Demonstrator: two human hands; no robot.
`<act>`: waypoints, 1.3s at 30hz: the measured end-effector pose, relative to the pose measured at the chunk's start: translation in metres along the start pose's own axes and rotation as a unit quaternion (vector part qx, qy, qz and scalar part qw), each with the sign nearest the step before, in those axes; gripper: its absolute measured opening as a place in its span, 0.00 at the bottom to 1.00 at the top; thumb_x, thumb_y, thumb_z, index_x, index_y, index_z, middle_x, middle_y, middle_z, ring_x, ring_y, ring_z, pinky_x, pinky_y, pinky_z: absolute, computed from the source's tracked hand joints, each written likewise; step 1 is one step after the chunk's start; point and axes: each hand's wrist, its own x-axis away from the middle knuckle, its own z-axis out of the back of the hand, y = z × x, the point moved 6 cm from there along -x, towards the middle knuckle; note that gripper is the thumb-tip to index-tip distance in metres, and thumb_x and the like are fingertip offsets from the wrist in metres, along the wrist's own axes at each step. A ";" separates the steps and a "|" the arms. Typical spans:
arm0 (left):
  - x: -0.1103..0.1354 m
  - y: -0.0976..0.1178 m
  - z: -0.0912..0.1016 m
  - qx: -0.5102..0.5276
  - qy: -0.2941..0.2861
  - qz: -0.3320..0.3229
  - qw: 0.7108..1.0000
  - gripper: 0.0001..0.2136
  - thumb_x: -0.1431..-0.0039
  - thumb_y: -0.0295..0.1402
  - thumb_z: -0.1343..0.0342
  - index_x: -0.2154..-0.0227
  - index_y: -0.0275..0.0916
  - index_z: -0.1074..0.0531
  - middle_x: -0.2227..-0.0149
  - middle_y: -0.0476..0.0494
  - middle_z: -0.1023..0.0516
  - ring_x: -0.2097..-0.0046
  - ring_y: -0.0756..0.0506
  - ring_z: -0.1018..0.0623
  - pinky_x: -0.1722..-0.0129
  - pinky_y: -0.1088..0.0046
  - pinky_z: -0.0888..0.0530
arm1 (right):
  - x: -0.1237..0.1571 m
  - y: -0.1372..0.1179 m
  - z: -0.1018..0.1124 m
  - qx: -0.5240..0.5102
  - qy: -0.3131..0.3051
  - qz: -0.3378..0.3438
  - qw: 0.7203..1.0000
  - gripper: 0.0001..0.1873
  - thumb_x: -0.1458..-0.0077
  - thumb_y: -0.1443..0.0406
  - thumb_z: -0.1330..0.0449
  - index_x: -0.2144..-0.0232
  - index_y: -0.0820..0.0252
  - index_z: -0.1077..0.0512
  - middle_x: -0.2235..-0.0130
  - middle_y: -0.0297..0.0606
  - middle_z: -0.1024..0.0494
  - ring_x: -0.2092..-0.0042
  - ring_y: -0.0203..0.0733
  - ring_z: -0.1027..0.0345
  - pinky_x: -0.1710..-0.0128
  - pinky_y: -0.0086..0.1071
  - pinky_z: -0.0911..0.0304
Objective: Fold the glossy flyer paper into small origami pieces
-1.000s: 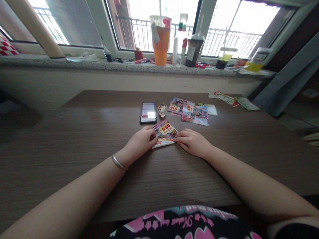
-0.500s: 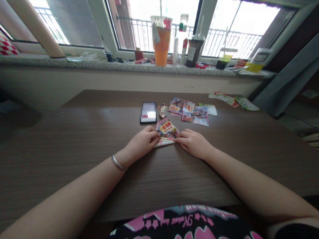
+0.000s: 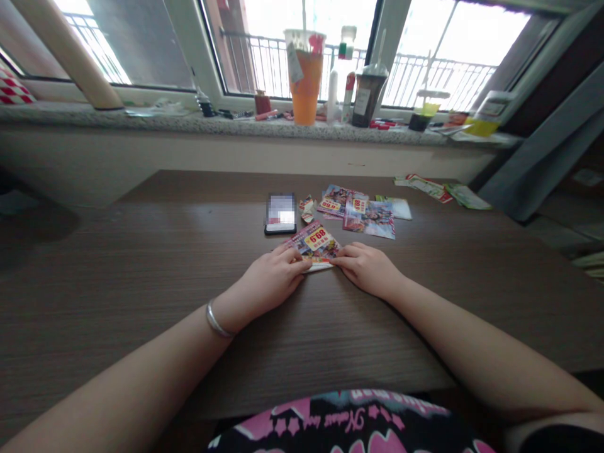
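A colourful printed flyer (image 3: 323,238) with a yellow price box lies on the brown table in front of me, its near edge folded over into a pale strip. My left hand (image 3: 278,270) is on its left side, fingers closed and pressing near the fold. At the right end of that fold, my right hand (image 3: 363,267) pinches the paper between thumb and fingers. Just beyond the flyer are a phone (image 3: 280,214) with a lit screen and a small crumpled or folded paper piece (image 3: 307,209).
Several similar flyers (image 3: 370,217) lie overlapping to the right of the phone. Green and red paper strips (image 3: 429,187) rest at the table's far right. On the windowsill (image 3: 236,124) stand an orange drink cup (image 3: 306,82), a dark drink cup (image 3: 368,97) and assorted small items.
My left hand has shifted slightly right and nearer along the fold. The pale strip at the flyer's near edge shows less, and more of the flyer's left side is visible.
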 end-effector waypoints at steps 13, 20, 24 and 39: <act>-0.001 -0.003 -0.003 0.032 0.021 0.035 0.999 0.14 0.36 0.30 0.53 0.51 0.42 0.27 0.50 0.38 0.29 0.47 0.40 0.29 0.44 0.59 0.30 | -0.002 0.003 -0.002 -0.028 0.000 -0.015 0.999 0.16 0.38 0.67 0.47 0.53 0.54 0.23 0.56 0.42 0.22 0.55 0.44 0.31 0.54 0.37 0.34; -0.004 0.001 -0.003 -0.029 -0.007 0.034 0.999 0.13 0.35 0.29 0.54 0.56 0.35 0.25 0.56 0.35 0.26 0.52 0.39 0.27 0.49 0.58 0.28 | -0.001 0.004 -0.001 -0.016 0.003 -0.035 0.999 0.15 0.37 0.66 0.48 0.55 0.52 0.23 0.59 0.40 0.22 0.58 0.43 0.31 0.57 0.35 0.35; -0.005 0.004 -0.001 -0.035 -0.008 0.024 0.999 0.11 0.35 0.29 0.53 0.58 0.34 0.26 0.58 0.35 0.26 0.52 0.38 0.28 0.49 0.58 0.29 | -0.001 0.001 0.001 0.004 0.002 -0.021 1.000 0.15 0.38 0.66 0.47 0.54 0.51 0.23 0.60 0.39 0.22 0.59 0.41 0.31 0.61 0.33 0.37; -0.003 0.005 0.000 -0.078 -0.015 0.032 0.996 0.11 0.35 0.29 0.53 0.56 0.40 0.26 0.58 0.39 0.26 0.54 0.41 0.27 0.52 0.63 0.27 | -0.001 -0.001 0.002 0.031 -0.015 -0.016 0.999 0.16 0.36 0.63 0.48 0.51 0.48 0.25 0.58 0.39 0.22 0.58 0.41 0.32 0.62 0.31 0.38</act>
